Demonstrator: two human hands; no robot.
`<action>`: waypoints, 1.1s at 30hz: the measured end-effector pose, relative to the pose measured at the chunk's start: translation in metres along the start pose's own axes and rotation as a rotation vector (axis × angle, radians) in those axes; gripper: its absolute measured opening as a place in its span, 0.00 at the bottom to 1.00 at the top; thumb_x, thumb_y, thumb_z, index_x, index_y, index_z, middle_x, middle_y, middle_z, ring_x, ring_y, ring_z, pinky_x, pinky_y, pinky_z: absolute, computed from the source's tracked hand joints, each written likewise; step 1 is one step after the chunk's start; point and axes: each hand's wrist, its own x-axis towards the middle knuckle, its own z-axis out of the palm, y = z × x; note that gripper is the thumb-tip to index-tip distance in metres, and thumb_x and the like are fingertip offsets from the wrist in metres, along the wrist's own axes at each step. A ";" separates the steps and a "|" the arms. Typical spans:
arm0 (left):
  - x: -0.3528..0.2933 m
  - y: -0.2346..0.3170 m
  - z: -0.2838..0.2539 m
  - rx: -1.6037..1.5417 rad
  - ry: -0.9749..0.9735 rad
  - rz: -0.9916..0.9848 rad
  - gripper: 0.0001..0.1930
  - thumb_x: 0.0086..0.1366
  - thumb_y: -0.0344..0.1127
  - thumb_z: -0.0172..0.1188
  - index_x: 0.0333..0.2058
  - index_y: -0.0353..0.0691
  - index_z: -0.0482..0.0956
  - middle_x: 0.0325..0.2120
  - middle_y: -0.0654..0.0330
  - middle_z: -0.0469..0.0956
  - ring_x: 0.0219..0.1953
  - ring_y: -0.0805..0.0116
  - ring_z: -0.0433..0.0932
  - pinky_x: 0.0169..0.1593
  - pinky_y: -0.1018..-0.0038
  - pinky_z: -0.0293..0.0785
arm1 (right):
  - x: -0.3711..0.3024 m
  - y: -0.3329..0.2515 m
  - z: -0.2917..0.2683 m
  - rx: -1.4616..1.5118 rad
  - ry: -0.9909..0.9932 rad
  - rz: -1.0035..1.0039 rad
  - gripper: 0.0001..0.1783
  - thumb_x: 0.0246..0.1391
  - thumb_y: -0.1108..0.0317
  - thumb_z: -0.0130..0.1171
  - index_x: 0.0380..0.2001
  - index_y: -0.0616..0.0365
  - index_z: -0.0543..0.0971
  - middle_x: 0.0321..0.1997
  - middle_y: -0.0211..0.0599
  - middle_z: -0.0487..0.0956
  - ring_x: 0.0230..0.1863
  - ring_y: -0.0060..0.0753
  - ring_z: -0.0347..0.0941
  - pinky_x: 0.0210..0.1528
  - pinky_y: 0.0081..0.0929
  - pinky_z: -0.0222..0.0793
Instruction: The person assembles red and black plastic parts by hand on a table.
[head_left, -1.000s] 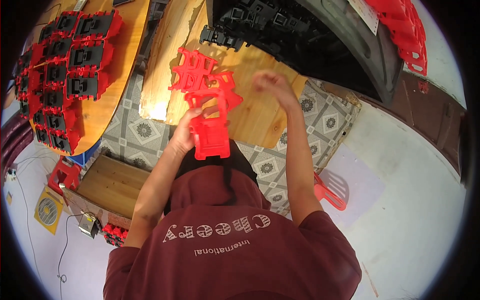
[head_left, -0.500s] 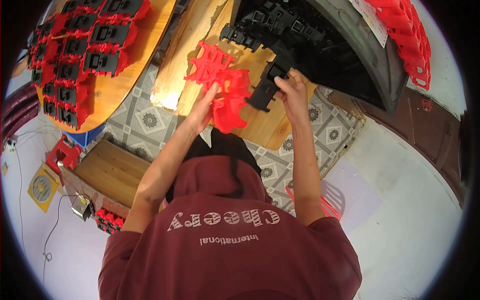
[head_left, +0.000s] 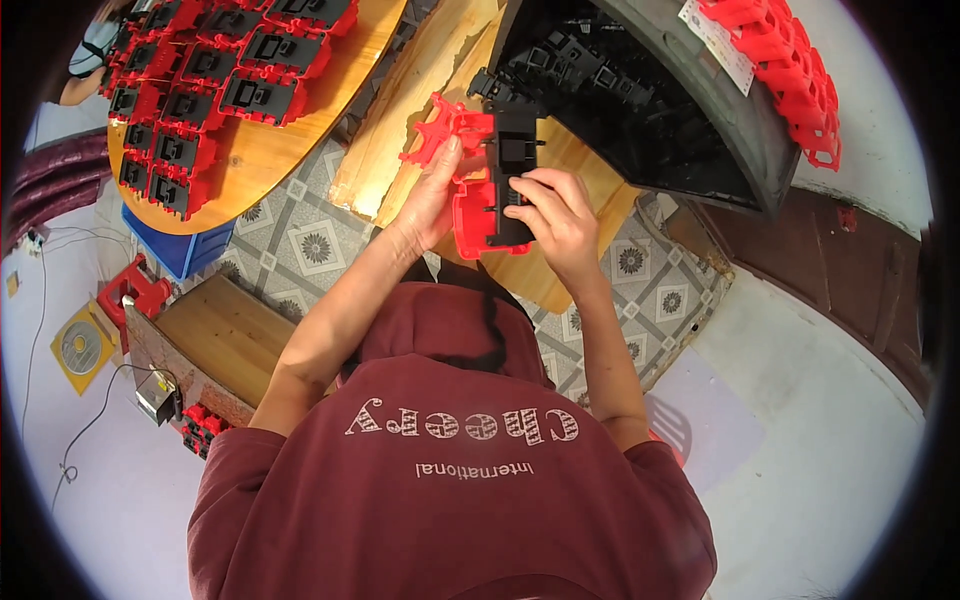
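Observation:
My left hand is closed round a red plastic frame with openwork ends, held over the front of a wooden board. A long black plastic plate with a square recess lies against the right side of that frame, upright along it. On the plate's lower half rest the bent fingers of my right hand, closed on its right edge. Whether the plate sits fully inside the frame, I cannot tell. The thumb of my right hand is hidden.
A round wooden table at the left bears several red frames with black plates. A large black bin with loose black plates stands at the far right. Red frames are stacked beyond it. A blue crate is under the table.
My right hand has brought the black plate leftward onto the red frame, and its fingers now lie on the plate. The red frame has turned more upright in my left hand.

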 end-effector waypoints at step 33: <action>-0.024 0.019 0.032 0.177 -0.070 0.312 0.29 0.71 0.55 0.42 0.63 0.46 0.56 0.54 0.58 0.69 0.55 0.63 0.72 0.59 0.63 0.71 | -0.002 -0.043 0.008 -0.165 0.040 -0.170 0.25 0.29 0.80 0.72 0.39 0.63 0.80 0.39 0.38 0.75 0.36 0.40 0.72 0.33 0.31 0.72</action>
